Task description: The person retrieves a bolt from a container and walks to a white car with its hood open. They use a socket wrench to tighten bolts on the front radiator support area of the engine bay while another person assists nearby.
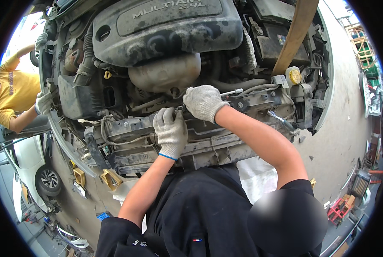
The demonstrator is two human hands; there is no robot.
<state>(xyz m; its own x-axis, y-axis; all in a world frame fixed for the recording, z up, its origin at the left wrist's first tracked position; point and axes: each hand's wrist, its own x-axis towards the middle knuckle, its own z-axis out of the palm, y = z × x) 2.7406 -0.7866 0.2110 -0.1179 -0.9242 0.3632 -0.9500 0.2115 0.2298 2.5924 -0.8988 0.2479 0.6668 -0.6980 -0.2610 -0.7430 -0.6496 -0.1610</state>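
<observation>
The front crossmember [225,143] of a car runs across in front of me, below the engine. My left hand [171,130], in a whitish knit glove, has its fingers bent together at the upper edge of this crossmember; a small dark part there is mostly hidden. Just to the right, my right hand [204,103], gloved alike, is closed, with a shiny metal rod-shaped tool [233,92] sticking out past its back. Its other end is hidden by the fist. A ratchet wrench [281,120] with a dark handle lies farther right on the crossmember.
A dark engine cover [166,34] stands beyond my hands, above a metal heat shield [166,75]. A wooden prop [296,36] slants down at right, near a yellow-capped reservoir [293,76]. At left, a person in a yellow shirt [18,92] has gloved hands on the car's side.
</observation>
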